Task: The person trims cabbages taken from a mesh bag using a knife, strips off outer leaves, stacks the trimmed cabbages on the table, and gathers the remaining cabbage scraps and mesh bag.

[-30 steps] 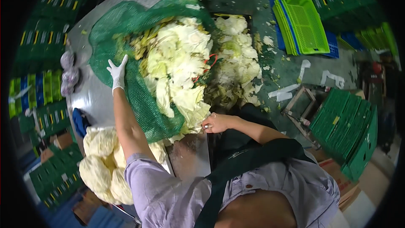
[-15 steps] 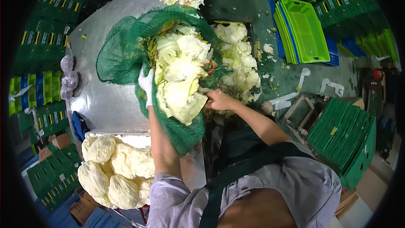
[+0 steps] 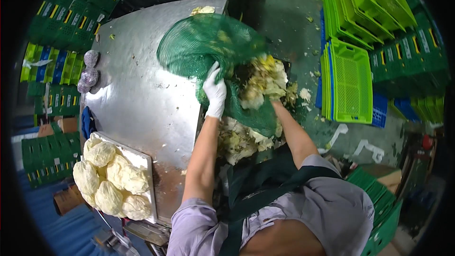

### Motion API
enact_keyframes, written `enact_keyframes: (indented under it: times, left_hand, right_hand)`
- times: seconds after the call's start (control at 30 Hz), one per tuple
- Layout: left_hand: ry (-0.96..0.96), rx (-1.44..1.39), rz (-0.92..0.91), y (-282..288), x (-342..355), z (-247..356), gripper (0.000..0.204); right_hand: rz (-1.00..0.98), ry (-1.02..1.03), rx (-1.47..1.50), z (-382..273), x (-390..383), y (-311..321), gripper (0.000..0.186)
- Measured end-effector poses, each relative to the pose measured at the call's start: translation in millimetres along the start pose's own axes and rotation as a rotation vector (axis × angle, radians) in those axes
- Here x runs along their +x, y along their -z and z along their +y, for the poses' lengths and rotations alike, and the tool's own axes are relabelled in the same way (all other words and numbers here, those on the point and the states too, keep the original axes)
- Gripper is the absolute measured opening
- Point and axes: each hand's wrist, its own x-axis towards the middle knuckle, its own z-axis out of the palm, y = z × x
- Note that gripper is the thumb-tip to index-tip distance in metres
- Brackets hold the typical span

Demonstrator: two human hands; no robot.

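Note:
My left hand (image 3: 215, 91), in a white glove, grips the gathered side of a green mesh bag (image 3: 182, 50) above the table's right edge. The bag is tipped to the right, its upper part smeared by motion. Pale and browned cabbage leaves (image 3: 268, 83) show at its right end, above a heap of loose leaves (image 3: 234, 144) beside the table. My right hand (image 3: 276, 104) is bare and reaches in against the bag and leaves; its fingers are hidden. At lower left, several pale cabbage heads (image 3: 125, 175) lie in a white tray (image 3: 149, 180).
The metal table (image 3: 137, 104) bears a few leaf scraps and a cabbage piece (image 3: 203, 10) at its far edge. Purple mesh-covered balls (image 3: 89, 77) sit at its left edge. Bright green crates (image 3: 353, 80) stand stacked at right. Leaf bits and white strips (image 3: 369, 150) litter the floor.
The mesh bag has swung right and tipped over beside the table, and its pale leaves now lie lower, beyond the table edge. Both hands have moved with it; the view has shifted too.

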Motion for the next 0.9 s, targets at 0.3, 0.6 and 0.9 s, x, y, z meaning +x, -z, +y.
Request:
enact_keyframes:
  times: [0.3, 0.6, 0.9]
  left_hand:
    - [0.427, -0.114, 0.200, -7.5, 38.9, 131.7, 0.040]
    - [0.095, -0.167, 0.131, -74.9, -14.2, 204.7, 0.026]
    - [0.567, -0.760, -0.566, -59.4, -168.3, 195.8, 0.033]
  right_hand:
    - [-0.498, -0.004, 0.491, 6.7, -48.1, 98.9, 0.031]
    - [-0.960, -0.182, 1.072, 29.8, -23.9, 157.4, 0.052]
    - [-1.404, 0.340, 1.124, 46.7, -113.1, 223.1, 0.047]
